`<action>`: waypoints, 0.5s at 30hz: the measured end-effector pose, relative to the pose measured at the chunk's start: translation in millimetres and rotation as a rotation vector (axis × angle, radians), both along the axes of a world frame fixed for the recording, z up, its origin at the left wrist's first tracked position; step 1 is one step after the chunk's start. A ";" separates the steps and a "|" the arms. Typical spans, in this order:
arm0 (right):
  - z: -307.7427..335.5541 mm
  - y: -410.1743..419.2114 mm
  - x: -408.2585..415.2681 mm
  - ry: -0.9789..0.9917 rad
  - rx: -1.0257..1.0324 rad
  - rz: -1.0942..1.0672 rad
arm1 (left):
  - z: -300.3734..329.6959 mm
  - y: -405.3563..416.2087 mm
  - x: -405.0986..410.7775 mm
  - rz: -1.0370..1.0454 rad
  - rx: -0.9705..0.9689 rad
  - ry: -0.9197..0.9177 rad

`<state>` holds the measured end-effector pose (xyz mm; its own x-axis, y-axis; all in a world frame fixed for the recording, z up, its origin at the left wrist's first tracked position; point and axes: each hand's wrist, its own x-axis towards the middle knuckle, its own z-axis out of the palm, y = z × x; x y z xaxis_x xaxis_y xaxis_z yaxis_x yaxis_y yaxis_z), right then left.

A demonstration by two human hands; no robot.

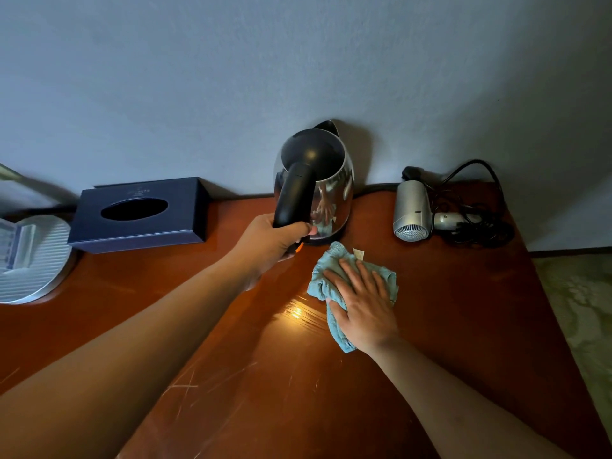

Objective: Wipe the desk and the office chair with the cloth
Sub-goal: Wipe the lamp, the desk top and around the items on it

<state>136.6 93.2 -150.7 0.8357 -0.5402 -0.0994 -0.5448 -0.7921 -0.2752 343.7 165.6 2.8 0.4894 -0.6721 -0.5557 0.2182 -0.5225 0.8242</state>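
- Head view: my left hand (269,241) grips the black handle of the kettle (314,180), fingers curled round it; kettle near the wall.
- My right hand (362,304) lies flat, fingers straight and spread, pressing the blue cloth (326,276) onto the desk (447,309), just in front of the kettle.
- Tissue box (140,213) left; hair dryer (412,210) right.

Hotel room: desk (430,326) with kettle (318,180), hairdryer (412,210), tissue box (139,213).
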 end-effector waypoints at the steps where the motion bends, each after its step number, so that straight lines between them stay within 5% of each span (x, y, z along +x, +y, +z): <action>1: 0.9 0.7 0.7 -0.001 -0.002 -0.006 | -0.1 1.5 1.1 0.004 0.001 -0.004; 15: 3.9 2.1 4.7 0.040 0.032 -0.021 | 2.7 49.4 41.1 0.118 0.005 -0.019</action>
